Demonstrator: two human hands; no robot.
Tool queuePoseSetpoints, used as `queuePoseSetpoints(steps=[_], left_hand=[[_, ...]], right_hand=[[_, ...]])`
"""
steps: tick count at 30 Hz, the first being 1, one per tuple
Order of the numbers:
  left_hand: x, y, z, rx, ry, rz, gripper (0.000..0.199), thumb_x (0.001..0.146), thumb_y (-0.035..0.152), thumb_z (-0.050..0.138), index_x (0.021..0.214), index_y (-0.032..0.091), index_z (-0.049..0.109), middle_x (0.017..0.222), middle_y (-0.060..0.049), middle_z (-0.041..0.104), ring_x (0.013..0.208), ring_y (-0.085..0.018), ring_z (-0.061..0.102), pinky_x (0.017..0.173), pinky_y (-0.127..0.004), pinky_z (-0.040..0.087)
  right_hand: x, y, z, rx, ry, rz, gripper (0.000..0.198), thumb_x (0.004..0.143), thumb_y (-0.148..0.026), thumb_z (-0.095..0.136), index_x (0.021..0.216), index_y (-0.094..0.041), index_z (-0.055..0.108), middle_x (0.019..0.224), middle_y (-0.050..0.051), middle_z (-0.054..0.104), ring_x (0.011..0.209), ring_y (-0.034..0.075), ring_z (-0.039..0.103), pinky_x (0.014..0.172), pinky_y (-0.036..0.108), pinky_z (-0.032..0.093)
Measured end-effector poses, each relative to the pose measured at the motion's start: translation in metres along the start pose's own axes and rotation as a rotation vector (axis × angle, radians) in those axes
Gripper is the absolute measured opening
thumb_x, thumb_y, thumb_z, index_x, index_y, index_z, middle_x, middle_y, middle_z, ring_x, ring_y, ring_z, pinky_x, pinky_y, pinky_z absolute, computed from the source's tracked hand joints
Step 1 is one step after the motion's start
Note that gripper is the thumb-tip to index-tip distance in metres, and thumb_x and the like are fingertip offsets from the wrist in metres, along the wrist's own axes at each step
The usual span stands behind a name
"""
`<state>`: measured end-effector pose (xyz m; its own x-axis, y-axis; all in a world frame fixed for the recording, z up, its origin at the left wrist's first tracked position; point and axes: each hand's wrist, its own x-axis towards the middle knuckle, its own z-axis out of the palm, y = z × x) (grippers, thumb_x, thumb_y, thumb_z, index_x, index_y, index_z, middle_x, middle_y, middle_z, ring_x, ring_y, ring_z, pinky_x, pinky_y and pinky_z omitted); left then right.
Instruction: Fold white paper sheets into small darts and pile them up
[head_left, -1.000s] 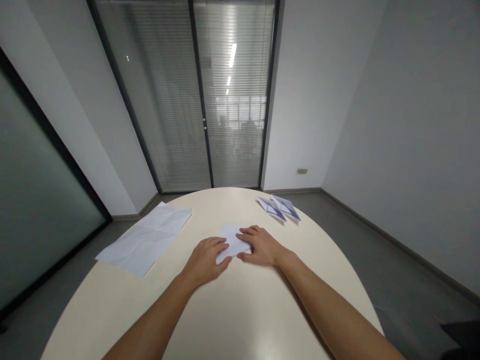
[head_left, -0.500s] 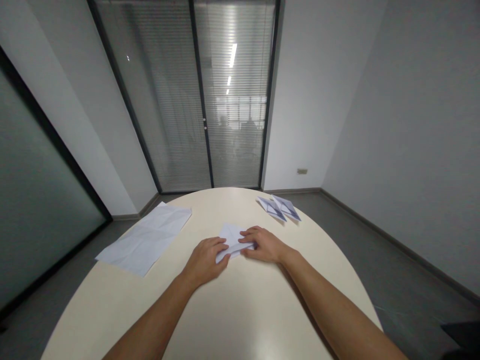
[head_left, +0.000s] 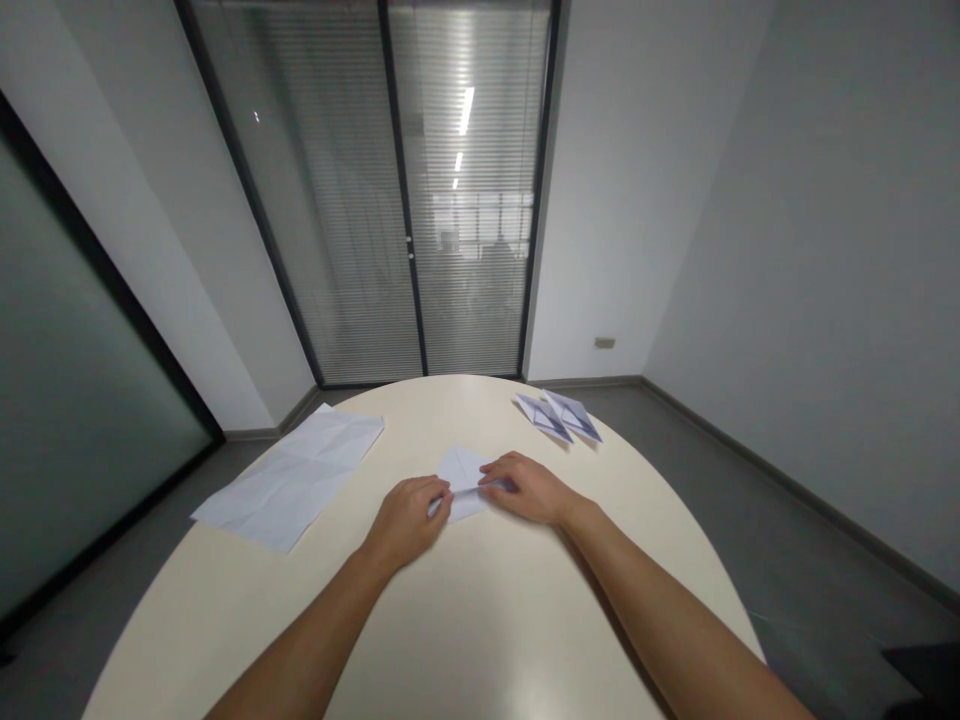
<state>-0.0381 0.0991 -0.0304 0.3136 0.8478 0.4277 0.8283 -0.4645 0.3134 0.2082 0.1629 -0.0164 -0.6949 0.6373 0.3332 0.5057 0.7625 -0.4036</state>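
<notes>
A small folded sheet of white paper (head_left: 463, 468) lies on the table between my hands, with a raised crease running across it. My left hand (head_left: 409, 515) is closed on its left edge, thumb and fingers pinching the fold. On the opposite side my right hand (head_left: 529, 488) grips the right edge, fingers curled over the crease. Both hands cover the paper's side corners.
The round cream table (head_left: 480, 620) carries a large creased white sheet (head_left: 300, 475) at the left. Two folded paper pieces (head_left: 544, 417) lie at the far right, near the rim. A glass door with blinds (head_left: 472, 280) stands behind the table.
The near flap of the paper has come down toward me, and more of its front part shows. My left thumb has drawn back to the left; my right fingers have curled in slightly.
</notes>
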Motion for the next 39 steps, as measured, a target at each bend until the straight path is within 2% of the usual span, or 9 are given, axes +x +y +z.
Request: queuePoseSetpoints(steps=[5, 10, 17, 23, 28, 39], left_hand=[[0.0013, 0.0026, -0.0047, 0.093, -0.029, -0.066, 0.033, 0.101, 0.032, 0.04, 0.091, 0.023, 0.071, 0.092, -0.005, 0.076, 0.086, -0.021, 0.07, 0.079, -0.031, 0.049], [0.0017, 0.0027, -0.0052, 0.132, -0.04, -0.129, 0.032, 0.102, 0.034, 0.039, 0.098, 0.025, 0.07, 0.092, -0.005, 0.077, 0.083, -0.022, 0.071, 0.074, -0.031, 0.049], [0.0006, -0.0011, -0.0036, 0.12, -0.019, -0.158, 0.027, 0.1, 0.03, 0.041, 0.111, 0.026, 0.066, 0.096, -0.003, 0.077, 0.085, -0.02, 0.072, 0.077, -0.03, 0.05], [0.0012, -0.0035, -0.0015, 0.121, -0.005, -0.176, 0.028, 0.1, 0.025, 0.041, 0.117, 0.025, 0.062, 0.107, -0.004, 0.075, 0.094, -0.021, 0.071, 0.081, -0.03, 0.051], [0.001, -0.0045, -0.0007, 0.146, -0.002, -0.198, 0.028, 0.097, 0.02, 0.046, 0.12, 0.022, 0.061, 0.108, -0.007, 0.073, 0.099, -0.023, 0.068, 0.085, -0.034, 0.051], [0.0028, -0.0064, -0.003, 0.155, 0.02, -0.228, 0.026, 0.091, 0.014, 0.055, 0.114, 0.02, 0.064, 0.112, -0.007, 0.07, 0.11, -0.023, 0.061, 0.096, -0.035, 0.048]], right_hand=[[0.001, 0.002, 0.0035, -0.014, 0.013, 0.054, 0.028, 0.096, -0.034, 0.053, 0.107, -0.021, 0.074, 0.113, 0.008, 0.074, 0.108, 0.026, 0.066, 0.095, 0.035, 0.048], [0.0015, 0.0057, 0.0059, -0.039, 0.027, 0.053, 0.028, 0.095, -0.029, 0.052, 0.112, -0.02, 0.072, 0.112, 0.009, 0.074, 0.106, 0.025, 0.065, 0.094, 0.035, 0.047], [0.0013, 0.0052, 0.0056, -0.071, 0.017, 0.105, 0.028, 0.095, -0.027, 0.051, 0.113, -0.018, 0.07, 0.106, 0.01, 0.072, 0.103, 0.025, 0.063, 0.091, 0.035, 0.046], [0.0001, 0.0057, 0.0068, -0.089, 0.031, 0.14, 0.033, 0.094, -0.025, 0.053, 0.125, -0.018, 0.063, 0.113, 0.011, 0.069, 0.102, 0.024, 0.063, 0.092, 0.035, 0.046], [0.0006, 0.0051, 0.0073, -0.088, 0.043, 0.119, 0.037, 0.094, -0.023, 0.052, 0.129, -0.017, 0.06, 0.122, 0.011, 0.068, 0.109, 0.025, 0.061, 0.098, 0.038, 0.046], [0.0022, 0.0082, 0.0092, -0.051, 0.098, 0.038, 0.043, 0.09, -0.018, 0.055, 0.133, -0.019, 0.058, 0.128, 0.012, 0.062, 0.116, 0.025, 0.059, 0.103, 0.04, 0.045]])
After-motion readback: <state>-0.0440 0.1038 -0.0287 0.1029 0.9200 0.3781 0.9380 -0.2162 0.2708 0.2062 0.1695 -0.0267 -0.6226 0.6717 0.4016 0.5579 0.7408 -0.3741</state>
